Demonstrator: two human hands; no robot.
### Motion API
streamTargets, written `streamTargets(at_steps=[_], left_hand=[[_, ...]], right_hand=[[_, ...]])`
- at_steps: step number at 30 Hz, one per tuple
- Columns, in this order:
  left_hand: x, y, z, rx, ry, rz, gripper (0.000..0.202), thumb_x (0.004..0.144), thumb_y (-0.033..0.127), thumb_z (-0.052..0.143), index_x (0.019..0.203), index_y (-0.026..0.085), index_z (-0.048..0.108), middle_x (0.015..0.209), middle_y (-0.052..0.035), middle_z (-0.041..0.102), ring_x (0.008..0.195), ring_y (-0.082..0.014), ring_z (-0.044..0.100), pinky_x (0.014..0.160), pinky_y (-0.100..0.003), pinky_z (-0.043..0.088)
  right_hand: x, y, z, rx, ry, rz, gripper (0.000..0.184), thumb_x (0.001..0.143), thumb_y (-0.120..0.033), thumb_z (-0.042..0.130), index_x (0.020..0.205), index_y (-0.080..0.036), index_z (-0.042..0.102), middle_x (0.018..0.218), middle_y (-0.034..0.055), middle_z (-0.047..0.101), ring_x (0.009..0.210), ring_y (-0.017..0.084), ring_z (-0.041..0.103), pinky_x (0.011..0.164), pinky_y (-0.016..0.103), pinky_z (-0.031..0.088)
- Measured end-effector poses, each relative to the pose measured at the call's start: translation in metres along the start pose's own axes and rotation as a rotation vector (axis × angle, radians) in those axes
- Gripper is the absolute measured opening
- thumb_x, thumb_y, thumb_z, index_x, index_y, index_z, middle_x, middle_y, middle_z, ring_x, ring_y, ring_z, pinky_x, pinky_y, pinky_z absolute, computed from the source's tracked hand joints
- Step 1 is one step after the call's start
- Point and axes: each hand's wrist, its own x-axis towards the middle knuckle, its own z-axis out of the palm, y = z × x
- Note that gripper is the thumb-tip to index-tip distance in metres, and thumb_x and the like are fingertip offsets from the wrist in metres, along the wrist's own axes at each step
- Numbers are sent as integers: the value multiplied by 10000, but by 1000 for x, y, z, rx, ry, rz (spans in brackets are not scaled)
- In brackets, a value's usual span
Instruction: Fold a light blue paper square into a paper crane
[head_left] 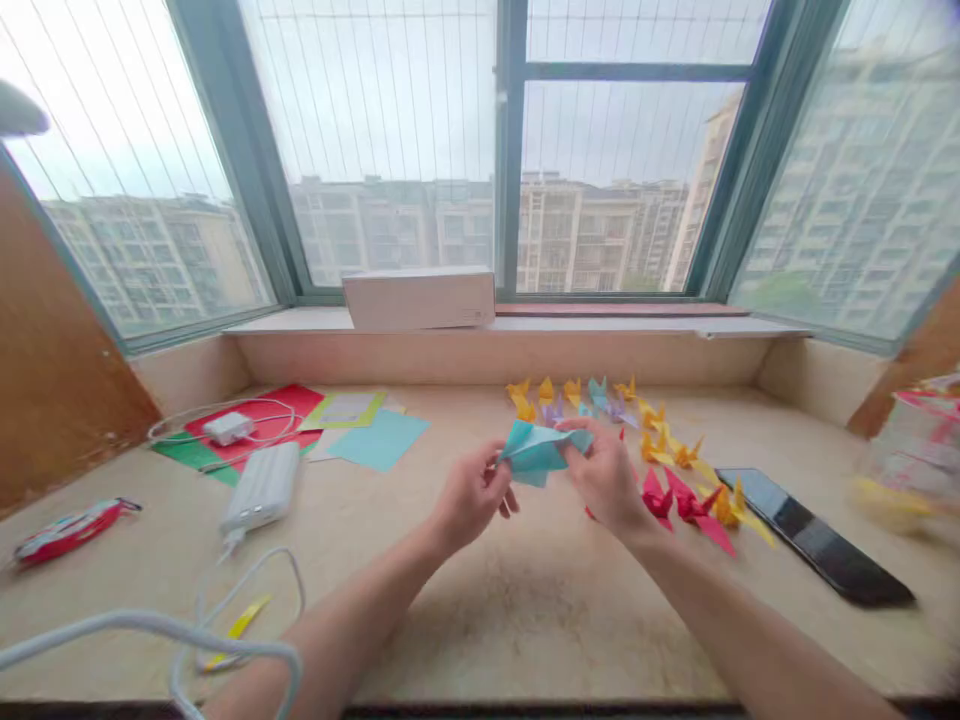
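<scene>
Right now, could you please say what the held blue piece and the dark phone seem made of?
Blue piece: apparently matte paper, given its thin, creased folds.
Dark phone: probably glass-fronted and glossy, since its face shows reflections; body material unclear.

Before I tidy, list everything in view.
folded paper: 1, turquoise, centre
paper birds: many, multicoloured, right
sheets: several, multicoloured, left
adapter: 1, white, left
power bank: 1, white, left
cables: several, white, left
pouch: 1, red/white, left
slim object: 1, yellow, left
phone: 1, black, right
container: 1, clear/pink, right
box: 1, white, sill
window frames: several, teal, back
buildings: several, beige, outside
counter: 1, beige, below
left grip: 1, bare, on paper
right grip: 1, bare, on paper
</scene>
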Motion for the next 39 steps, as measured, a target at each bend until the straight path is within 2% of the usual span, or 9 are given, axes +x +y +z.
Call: streamTargets(at_steps=[5,8,11,14,22,28,33,37,39], left_hand=[[-6,19,-2,-199,-130,-29,527,855,562,553,1180,147,542,915,-97,688,695,-203,700,572,-301,572],[-4,21,-2,-300,-95,-145,603,856,672,460,1044,120,612,854,-104,693,733,-219,690,670,-358,576],[-2,20,-1,-277,-60,-226,644,850,715,422,895,112,645,772,-81,670,686,-186,649,669,-332,551],[-2,20,1,-188,-65,-223,598,830,695,497,854,118,652,719,-50,632,654,-158,605,624,-280,513],[-4,15,4,-208,-57,-98,484,844,592,581,864,113,646,698,-42,619,605,-135,576,564,-243,475],[-2,15,4,-119,46,-73,437,841,542,613,709,125,612,585,-9,591,519,-108,547,500,-212,458],[-1,16,1,-107,69,-87,410,844,515,613,685,138,602,552,-5,595,490,-118,569,485,-221,484],[-1,17,0,-82,111,-80,396,840,499,619,665,146,591,537,8,575,479,-111,552,465,-209,465],[-2,18,0,-51,127,-66,392,838,486,625,644,148,583,526,16,557,477,-104,536,456,-197,443]], right_hand=[[-5,-3,-2,-69,-60,-166,199,868,-364,595,968,-206,663,735,7,648,549,129,519,503,227,400],[-9,-8,-4,-140,-128,-249,209,910,-387,554,951,-219,672,762,11,676,604,147,575,558,240,426],[-12,-11,-5,-173,-160,-306,222,931,-396,536,966,-221,668,839,26,703,697,167,621,639,257,450],[-14,-10,-3,-171,-168,-337,202,923,-385,552,976,-220,655,917,43,712,800,194,642,711,277,462],[-14,-8,4,35,-164,-165,194,862,-278,581,1047,-220,588,721,-17,621,551,129,527,484,223,396],[-12,-13,6,112,-150,-125,214,852,-260,543,1057,-212,582,896,27,640,718,152,587,600,247,461],[-5,-15,1,284,-176,13,222,886,-358,529,1024,-191,576,648,-19,589,543,128,522,500,231,402],[-2,-19,-5,315,-199,9,317,903,-460,532,1008,-173,617,780,36,672,672,153,610,625,264,484],[-2,-20,-5,310,-245,31,371,878,-497,575,1048,-170,622,838,57,700,705,168,638,624,267,492]])
